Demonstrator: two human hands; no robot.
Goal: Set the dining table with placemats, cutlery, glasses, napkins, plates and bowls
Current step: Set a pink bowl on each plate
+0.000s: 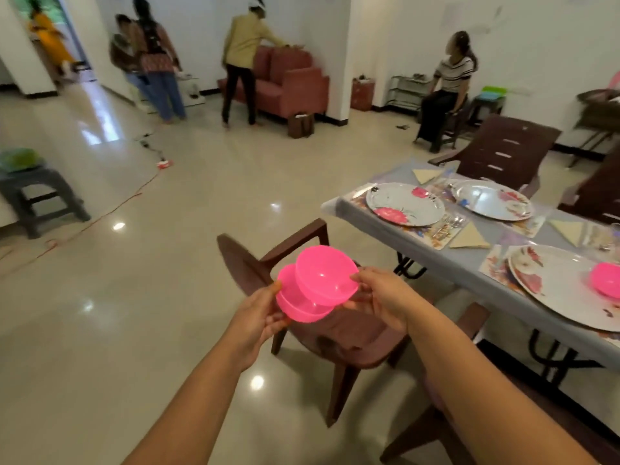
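Bowls: two pink ones (318, 283) held over a brown chair (352, 333), left hand (258, 317) and right hand (382, 297) each closing its grip on them; a third bowl (605, 280) sits on one of three plates (406, 204) on the desk (469, 263).

Open floor (167, 297) lies to my left, with nothing near my left hand (258, 317). Directly beneath both hands a brown chair (335, 333) blocks any downward path. To my right, past my right hand (382, 297), the bench (446, 260) is crowded with plates (404, 204), leaving bare cloth only along its near edge.
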